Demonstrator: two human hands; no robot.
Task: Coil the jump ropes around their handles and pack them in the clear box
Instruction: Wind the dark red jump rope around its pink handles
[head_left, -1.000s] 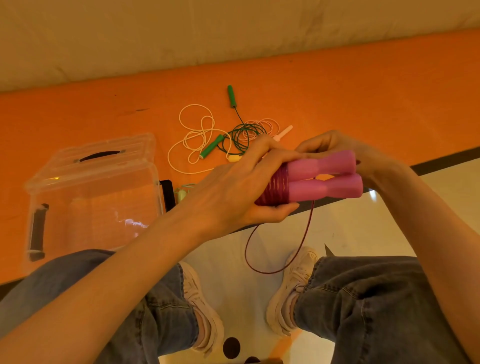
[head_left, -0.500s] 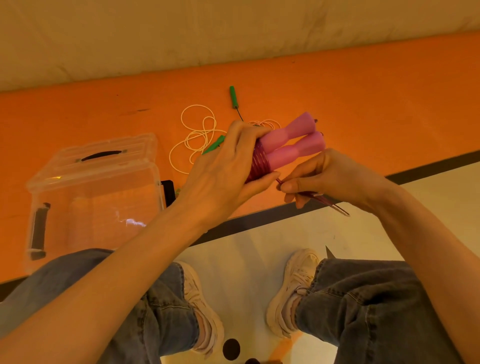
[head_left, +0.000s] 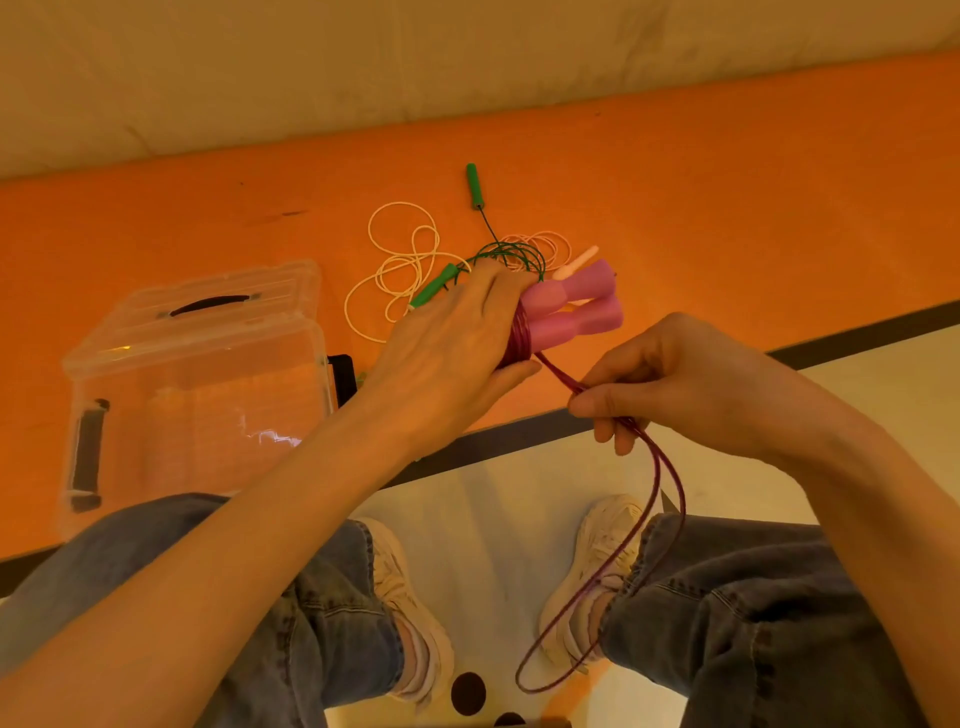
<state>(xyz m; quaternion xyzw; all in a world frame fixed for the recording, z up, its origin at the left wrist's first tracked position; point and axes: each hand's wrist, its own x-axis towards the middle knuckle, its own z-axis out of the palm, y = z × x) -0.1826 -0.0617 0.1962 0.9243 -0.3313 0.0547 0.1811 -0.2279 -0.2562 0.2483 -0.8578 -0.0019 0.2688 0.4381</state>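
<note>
Starting left of your left hand (head_left: 457, 343), the clear lidded plastic box (head_left: 197, 374) waits on the orange mat. That hand wraps its fingers round the paired pink foam handles (head_left: 571, 312), clamping the wound maroon cord (head_left: 670, 499). Your right hand (head_left: 691, 384) pinches the doubled free length just beside them. Keep tension steady, lay each turn snug against the last, and don't let the hanging loop snag your shoe.
</note>
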